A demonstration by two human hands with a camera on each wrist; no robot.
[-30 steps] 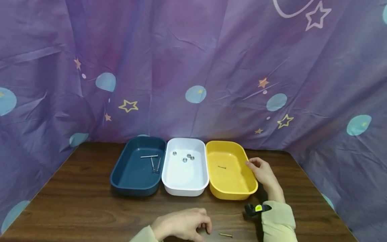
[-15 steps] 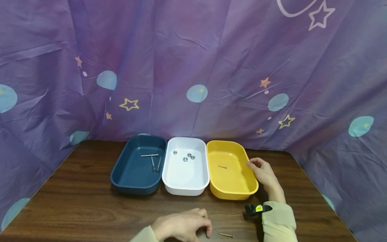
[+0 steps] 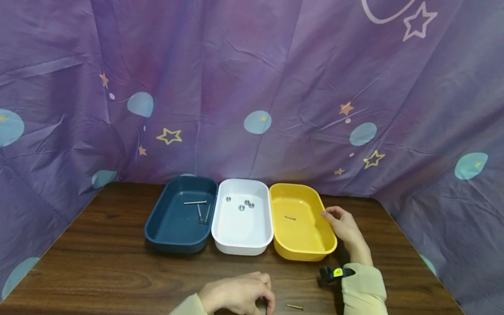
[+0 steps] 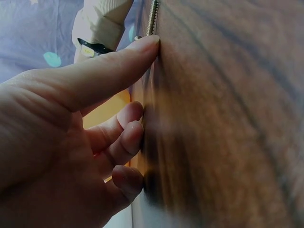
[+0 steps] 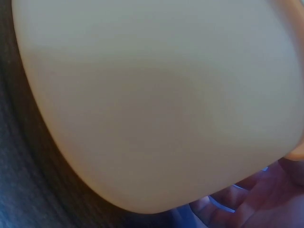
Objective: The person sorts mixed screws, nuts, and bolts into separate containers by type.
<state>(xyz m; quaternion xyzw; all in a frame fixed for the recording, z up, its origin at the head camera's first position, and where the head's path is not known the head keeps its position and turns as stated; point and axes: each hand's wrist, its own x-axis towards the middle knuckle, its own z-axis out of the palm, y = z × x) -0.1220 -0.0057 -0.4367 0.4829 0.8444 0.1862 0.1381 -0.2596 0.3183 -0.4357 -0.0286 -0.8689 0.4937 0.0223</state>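
Observation:
My left hand (image 3: 238, 293) is low over the table's near edge, fingers bent down to the wood. In the left wrist view, the left hand (image 4: 61, 128) has its thumb tip against a brass screw (image 4: 153, 18). The index fingertip is hidden behind the thumb, so whether it pinches the screw cannot be told. To the right of that hand, another brass screw (image 3: 294, 306) lies on the table. My right hand (image 3: 348, 229) grips the right rim of the yellow tray (image 3: 301, 253), which holds a small screw (image 3: 290, 218). The tray's wall (image 5: 156, 118) fills most of the right wrist view.
A white tray (image 3: 242, 250) with several nuts (image 3: 247, 202) stands left of the yellow one. Beside it is a dark blue tray (image 3: 177, 247) holding bolts (image 3: 195, 202). All sit on a wooden table (image 3: 98, 262) before a purple curtain (image 3: 220, 87).
The left index fingertip has dipped slightly lower toward the table. The right hand keeps its place on the yellow tray, and the view has shifted slightly.

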